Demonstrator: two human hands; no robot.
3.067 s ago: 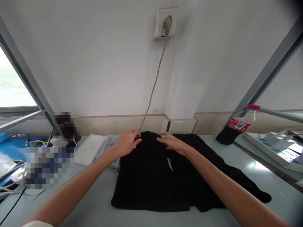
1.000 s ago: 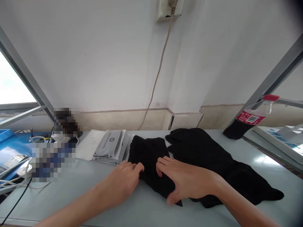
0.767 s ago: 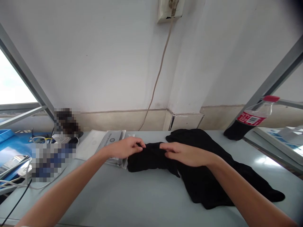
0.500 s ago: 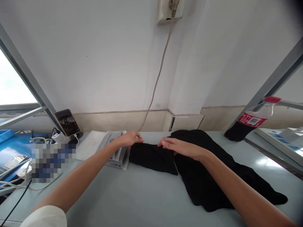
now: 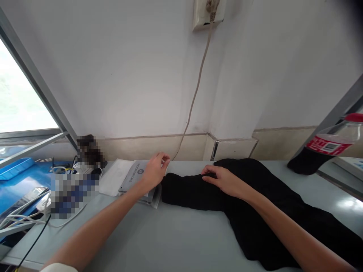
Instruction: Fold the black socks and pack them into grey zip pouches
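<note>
A flattened section of black cloth [image 5: 187,192] lies across the middle of the grey table, meeting a larger spread of the same black cloth [image 5: 263,215] on the right. My right hand [image 5: 218,177] is on the upper edge of the flattened section, thumb and forefinger close together on the fabric. Just past the section's left end, my left hand [image 5: 155,170] is raised above a stack of grey plastic packages [image 5: 133,175], its fingers loosely bent and apart with nothing visible in them. My left forearm covers part of the stack.
A cola bottle [image 5: 326,147] with a red cap stands at the far right. White cables [image 5: 25,217] and a blue tray [image 5: 17,169] are at the left. A power cord [image 5: 195,90] hangs down the wall behind the table [image 5: 170,238].
My left hand has let go of the cloth's left corner and lifted. The flattened section's right end now meets the larger cloth, closing the gap. The view has shifted slightly left.
</note>
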